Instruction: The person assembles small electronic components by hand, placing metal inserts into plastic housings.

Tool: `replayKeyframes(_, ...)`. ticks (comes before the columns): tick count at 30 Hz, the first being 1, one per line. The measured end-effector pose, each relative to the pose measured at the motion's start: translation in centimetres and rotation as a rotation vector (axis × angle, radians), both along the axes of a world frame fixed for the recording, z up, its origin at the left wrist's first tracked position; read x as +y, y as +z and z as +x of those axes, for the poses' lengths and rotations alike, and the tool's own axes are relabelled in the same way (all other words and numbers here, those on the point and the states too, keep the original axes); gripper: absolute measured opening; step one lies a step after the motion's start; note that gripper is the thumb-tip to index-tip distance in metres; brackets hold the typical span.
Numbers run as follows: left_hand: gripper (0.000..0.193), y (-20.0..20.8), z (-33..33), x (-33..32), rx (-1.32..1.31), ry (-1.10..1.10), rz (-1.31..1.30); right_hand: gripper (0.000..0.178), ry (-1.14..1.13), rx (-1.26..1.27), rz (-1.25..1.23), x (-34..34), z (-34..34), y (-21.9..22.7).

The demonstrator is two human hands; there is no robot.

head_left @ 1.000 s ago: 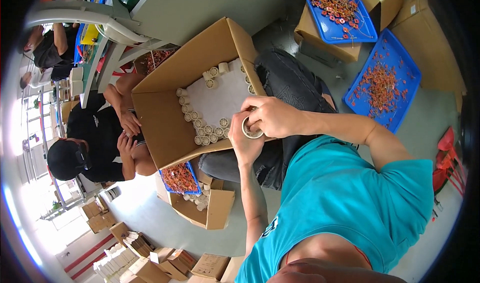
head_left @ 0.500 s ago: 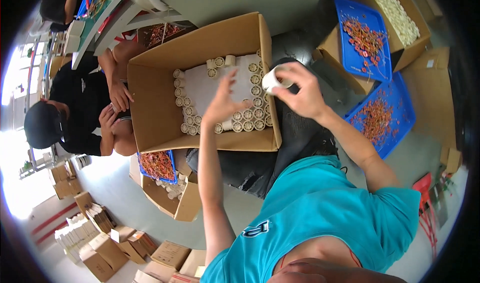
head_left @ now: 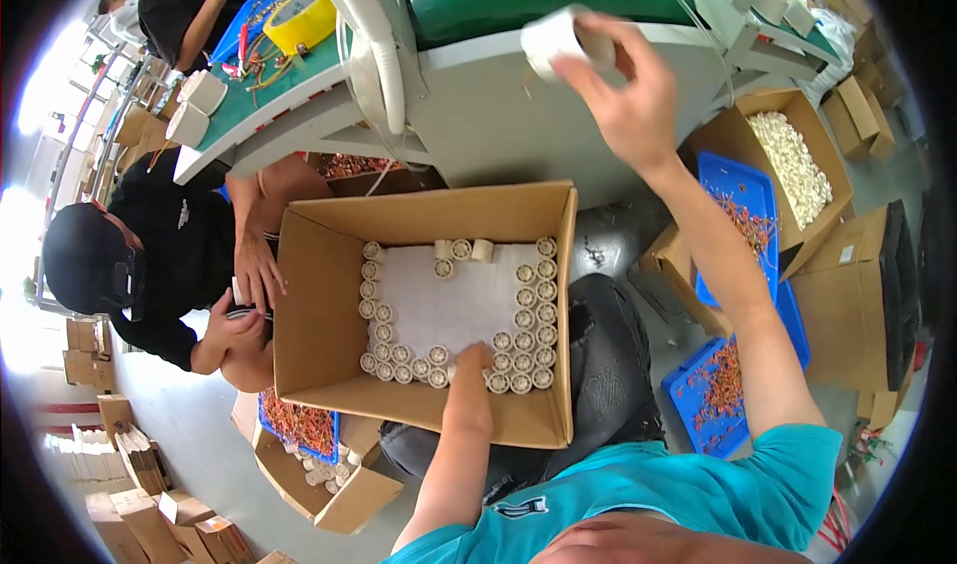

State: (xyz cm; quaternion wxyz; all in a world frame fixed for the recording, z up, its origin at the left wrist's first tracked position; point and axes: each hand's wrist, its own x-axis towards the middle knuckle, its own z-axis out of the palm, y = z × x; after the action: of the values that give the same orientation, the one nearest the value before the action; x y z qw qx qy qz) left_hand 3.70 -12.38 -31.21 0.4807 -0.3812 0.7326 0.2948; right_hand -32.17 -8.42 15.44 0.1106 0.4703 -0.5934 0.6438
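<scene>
My right hand (head_left: 638, 96) is raised high beyond the box, in front of the green conveyor belt. Its thumb and fingers grip a white hollow cylinder (head_left: 558, 44), smeared by motion. My left hand (head_left: 473, 363) reaches down into a large cardboard box (head_left: 424, 210). A pale cylinder lying on its side shows partly beside that wrist; the fingers are mostly hidden. Inside the box, white round plastic parts (head_left: 521, 362) stand in rows along the left, right and near sides. A small group of the same parts (head_left: 460, 250) sits at the far side, on a white liner (head_left: 429, 300).
At left a person in black (head_left: 164, 255) sits close to the box. A grey-framed bench with a green belt (head_left: 538, 1) stands beyond it. Blue trays of reddish wired pieces (head_left: 723, 390) and a box of white parts (head_left: 793, 170) lie right.
My right hand has carried the white cylinder up and away, over toward the belt. My left hand has lowered into the near part of the box. The view has shifted, showing more of the bench.
</scene>
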Motion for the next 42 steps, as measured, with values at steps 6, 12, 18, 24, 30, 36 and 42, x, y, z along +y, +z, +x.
replayKeyframes(6, 0.054, 2.9, -0.1, 2.3, 0.116, 0.058, -0.121, 0.04, -0.228, 0.19, 0.173, -15.7, -4.1, 7.4)
replayKeyframes(12, 0.061, 3.5, -0.3, 0.8, 0.053, -0.083, -0.161, 0.078, -0.334, 0.255, 0.386, -18.2, -6.8, 2.9)
replayKeyframes(18, 0.054, 8.9, -4.0, -2.1, 0.078, 0.088, -0.429, 0.066, -0.31, 0.234, -0.017, 1.5, -5.3, -1.2)
replayKeyframes(24, 0.034, 13.3, -8.9, -5.3, 0.357, 0.27, -0.39, 0.034, -0.748, -0.241, 0.469, 29.8, -8.2, -16.4)
replayKeyframes(30, 0.059, 20.1, -8.3, -5.1, 0.673, 0.22, -0.482, 0.02, -0.755, -0.43, 0.864, 38.8, -4.5, -21.7)
replayKeyframes(36, 0.058, 29.5, -5.9, 4.3, 1.097, 0.404, -0.393, 0.023, -0.794, -0.386, 1.075, 38.4, -5.4, -23.5)
replayKeyframes(42, 0.038, 33.9, -1.5, 12.3, 1.332, 0.789, -0.076, 0.022, -0.855, -0.393, 1.281, 36.6, -6.4, -23.9)
